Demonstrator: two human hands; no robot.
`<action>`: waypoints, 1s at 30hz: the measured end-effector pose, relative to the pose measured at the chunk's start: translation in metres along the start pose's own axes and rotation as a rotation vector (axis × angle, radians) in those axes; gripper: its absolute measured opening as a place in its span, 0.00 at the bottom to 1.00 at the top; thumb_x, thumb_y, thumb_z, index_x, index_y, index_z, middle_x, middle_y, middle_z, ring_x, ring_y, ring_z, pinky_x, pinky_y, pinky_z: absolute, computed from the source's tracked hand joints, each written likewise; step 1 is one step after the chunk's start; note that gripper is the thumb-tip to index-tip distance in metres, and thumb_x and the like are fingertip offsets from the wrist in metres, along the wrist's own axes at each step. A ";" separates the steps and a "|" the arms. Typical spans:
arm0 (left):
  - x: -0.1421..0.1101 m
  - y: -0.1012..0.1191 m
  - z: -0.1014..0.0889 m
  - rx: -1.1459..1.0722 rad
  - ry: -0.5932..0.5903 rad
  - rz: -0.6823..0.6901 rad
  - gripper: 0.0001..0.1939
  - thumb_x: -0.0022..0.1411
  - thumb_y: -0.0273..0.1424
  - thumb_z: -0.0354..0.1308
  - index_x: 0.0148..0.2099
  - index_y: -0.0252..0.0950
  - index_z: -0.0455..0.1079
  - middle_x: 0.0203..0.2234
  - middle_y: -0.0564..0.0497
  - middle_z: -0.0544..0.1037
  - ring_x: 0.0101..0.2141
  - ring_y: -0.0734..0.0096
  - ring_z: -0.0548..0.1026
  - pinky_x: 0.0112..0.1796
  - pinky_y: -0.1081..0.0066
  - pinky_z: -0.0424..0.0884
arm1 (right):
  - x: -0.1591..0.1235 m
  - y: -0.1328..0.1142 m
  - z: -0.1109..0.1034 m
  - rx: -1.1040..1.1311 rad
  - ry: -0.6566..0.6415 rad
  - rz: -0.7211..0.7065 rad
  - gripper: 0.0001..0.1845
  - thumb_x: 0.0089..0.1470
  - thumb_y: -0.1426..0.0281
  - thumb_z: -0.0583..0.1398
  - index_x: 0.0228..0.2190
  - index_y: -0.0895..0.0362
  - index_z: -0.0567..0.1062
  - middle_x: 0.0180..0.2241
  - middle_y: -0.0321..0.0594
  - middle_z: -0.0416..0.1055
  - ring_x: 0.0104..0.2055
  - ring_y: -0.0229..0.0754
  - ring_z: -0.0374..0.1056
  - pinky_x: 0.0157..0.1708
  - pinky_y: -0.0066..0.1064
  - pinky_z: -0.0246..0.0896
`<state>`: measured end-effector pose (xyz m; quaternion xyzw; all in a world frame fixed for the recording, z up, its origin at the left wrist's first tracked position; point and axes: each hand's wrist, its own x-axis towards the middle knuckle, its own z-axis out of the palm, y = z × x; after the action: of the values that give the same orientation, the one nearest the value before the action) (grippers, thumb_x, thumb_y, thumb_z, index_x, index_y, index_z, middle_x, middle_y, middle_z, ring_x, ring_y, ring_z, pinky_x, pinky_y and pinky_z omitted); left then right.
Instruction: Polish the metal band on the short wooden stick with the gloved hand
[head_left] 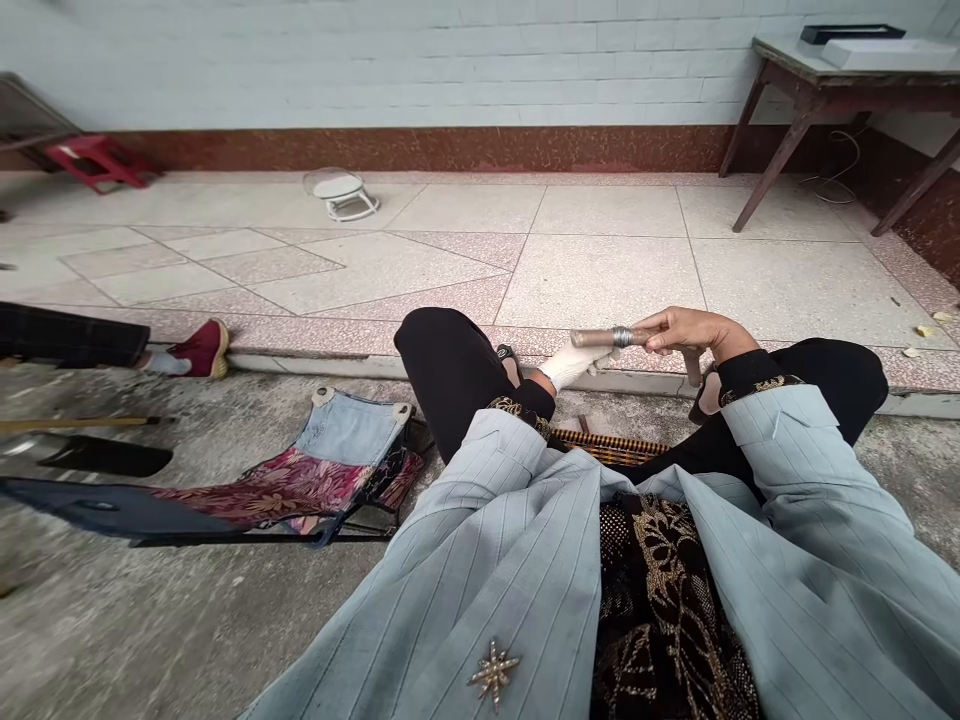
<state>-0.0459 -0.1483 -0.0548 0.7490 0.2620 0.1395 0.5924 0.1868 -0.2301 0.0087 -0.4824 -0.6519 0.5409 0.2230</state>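
A short brown wooden stick, with silver wire coiled around its middle, lies nearly level between my knees. My right hand is bare and closed around the stick's right end, thumb and fingers pinching it. Just below hangs a brown piece; I cannot tell whether it joins the stick. My left hand, in a white glove, is closed against the stick's underside near the wire, its fingers partly hidden.
At left stands a low folding chair with patterned cloth. A person's red shoe rests by the raised tiled step. Farther off are a small white stool, a red stool and a wooden table.
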 end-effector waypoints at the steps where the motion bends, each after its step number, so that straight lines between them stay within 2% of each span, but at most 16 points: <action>1: -0.001 0.000 0.003 0.016 -0.023 0.008 0.12 0.61 0.39 0.54 0.35 0.36 0.70 0.19 0.52 0.69 0.22 0.76 0.64 0.24 0.75 0.61 | 0.000 0.001 0.001 0.052 0.056 -0.020 0.28 0.48 0.62 0.66 0.52 0.55 0.76 0.27 0.33 0.68 0.26 0.33 0.57 0.29 0.28 0.55; 4: -0.004 0.002 0.011 0.071 -0.090 0.030 0.14 0.63 0.40 0.51 0.36 0.34 0.70 0.18 0.54 0.66 0.20 0.77 0.63 0.23 0.76 0.60 | 0.007 0.008 0.005 0.164 0.221 -0.031 0.27 0.48 0.64 0.66 0.52 0.55 0.75 0.26 0.34 0.68 0.25 0.33 0.58 0.28 0.28 0.57; 6: -0.006 0.004 0.014 0.141 -0.102 0.060 0.15 0.64 0.39 0.49 0.37 0.33 0.70 0.18 0.54 0.66 0.21 0.77 0.63 0.24 0.76 0.60 | 0.015 0.015 0.009 0.133 0.363 0.049 0.26 0.50 0.65 0.64 0.52 0.56 0.75 0.28 0.37 0.69 0.25 0.34 0.59 0.27 0.29 0.57; 8: -0.007 0.007 0.014 0.220 -0.109 0.098 0.14 0.64 0.36 0.48 0.35 0.33 0.71 0.20 0.54 0.68 0.22 0.76 0.64 0.26 0.75 0.61 | 0.022 0.021 0.013 -0.046 0.499 0.203 0.26 0.52 0.66 0.62 0.53 0.57 0.74 0.30 0.41 0.71 0.27 0.36 0.61 0.28 0.31 0.59; 10: -0.008 0.009 0.010 0.259 -0.114 0.120 0.12 0.62 0.34 0.51 0.32 0.33 0.71 0.21 0.53 0.70 0.25 0.74 0.66 0.29 0.74 0.61 | 0.025 0.024 0.018 -0.311 0.518 0.352 0.24 0.52 0.67 0.61 0.51 0.57 0.76 0.34 0.44 0.74 0.30 0.40 0.64 0.32 0.33 0.60; 12: -0.008 0.012 0.004 0.270 -0.120 0.129 0.09 0.58 0.32 0.54 0.30 0.33 0.71 0.22 0.52 0.72 0.28 0.72 0.68 0.31 0.74 0.62 | 0.022 0.023 0.022 -0.490 0.408 0.422 0.20 0.47 0.69 0.65 0.44 0.56 0.80 0.35 0.43 0.75 0.34 0.43 0.66 0.35 0.35 0.60; 14: -0.007 0.014 -0.003 0.275 -0.127 0.138 0.07 0.56 0.31 0.57 0.29 0.34 0.72 0.23 0.51 0.74 0.31 0.70 0.69 0.33 0.73 0.62 | 0.013 0.017 0.024 -0.478 0.180 0.383 0.17 0.41 0.69 0.69 0.38 0.54 0.83 0.33 0.40 0.76 0.34 0.43 0.67 0.36 0.33 0.60; 16: -0.008 0.016 -0.011 0.260 -0.126 0.135 0.06 0.55 0.31 0.59 0.31 0.34 0.73 0.25 0.51 0.75 0.32 0.70 0.70 0.34 0.73 0.63 | 0.000 0.008 0.024 -0.333 -0.104 0.266 0.21 0.40 0.65 0.70 0.41 0.53 0.82 0.31 0.36 0.76 0.32 0.40 0.66 0.34 0.31 0.60; 17: -0.008 0.016 -0.014 0.235 -0.123 0.129 0.06 0.56 0.32 0.58 0.32 0.34 0.73 0.24 0.50 0.75 0.31 0.70 0.69 0.33 0.73 0.63 | -0.005 0.002 0.025 -0.240 -0.203 0.196 0.25 0.42 0.62 0.69 0.45 0.54 0.81 0.31 0.36 0.75 0.30 0.38 0.65 0.32 0.29 0.60; 18: -0.009 0.016 -0.017 0.198 -0.117 0.122 0.07 0.57 0.32 0.58 0.33 0.34 0.73 0.24 0.50 0.74 0.30 0.70 0.69 0.32 0.73 0.63 | -0.010 -0.003 0.025 -0.146 -0.234 0.131 0.28 0.44 0.61 0.68 0.48 0.54 0.78 0.31 0.35 0.74 0.29 0.36 0.64 0.31 0.28 0.59; 19: -0.009 0.016 -0.018 0.148 -0.104 0.117 0.08 0.59 0.34 0.56 0.34 0.35 0.73 0.23 0.50 0.74 0.29 0.71 0.68 0.31 0.73 0.63 | -0.012 -0.008 0.026 -0.054 -0.180 0.060 0.29 0.46 0.61 0.67 0.50 0.55 0.77 0.30 0.34 0.73 0.28 0.35 0.62 0.30 0.28 0.59; 21: -0.009 0.015 -0.018 0.046 -0.065 0.118 0.11 0.62 0.36 0.53 0.36 0.35 0.71 0.21 0.51 0.71 0.25 0.74 0.66 0.28 0.74 0.63 | -0.009 -0.015 0.030 0.112 0.077 -0.065 0.29 0.49 0.61 0.65 0.52 0.58 0.75 0.29 0.35 0.70 0.27 0.34 0.61 0.28 0.27 0.57; 23: -0.007 0.012 -0.016 -0.010 -0.030 0.128 0.13 0.64 0.38 0.50 0.37 0.34 0.70 0.20 0.53 0.68 0.22 0.77 0.65 0.26 0.75 0.62 | 0.001 -0.017 0.035 0.203 0.352 -0.097 0.28 0.50 0.63 0.64 0.52 0.59 0.74 0.29 0.36 0.68 0.26 0.34 0.59 0.27 0.28 0.57; 24: -0.005 0.011 -0.014 -0.012 -0.020 0.136 0.13 0.63 0.39 0.50 0.37 0.34 0.69 0.20 0.54 0.66 0.21 0.78 0.64 0.25 0.76 0.61 | 0.008 -0.016 0.037 0.202 0.455 -0.064 0.28 0.50 0.64 0.63 0.53 0.60 0.73 0.28 0.36 0.68 0.25 0.34 0.59 0.26 0.28 0.56; 27: -0.003 0.007 -0.007 0.053 -0.029 0.161 0.13 0.62 0.38 0.50 0.36 0.34 0.69 0.20 0.56 0.65 0.20 0.79 0.63 0.23 0.77 0.60 | 0.024 -0.010 0.040 -0.014 0.623 0.122 0.28 0.50 0.67 0.61 0.53 0.61 0.72 0.27 0.37 0.68 0.24 0.35 0.58 0.26 0.29 0.56; 30: -0.006 0.008 -0.003 0.135 -0.051 0.151 0.12 0.61 0.35 0.50 0.34 0.33 0.70 0.20 0.55 0.68 0.19 0.79 0.63 0.22 0.75 0.58 | 0.028 -0.004 0.037 -0.495 0.676 0.251 0.21 0.52 0.65 0.59 0.48 0.57 0.76 0.31 0.42 0.72 0.30 0.41 0.64 0.30 0.31 0.56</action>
<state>-0.0500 -0.1506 -0.0459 0.8080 0.1984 0.1468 0.5350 0.1431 -0.2236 -0.0060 -0.7469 -0.5884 0.2029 0.2340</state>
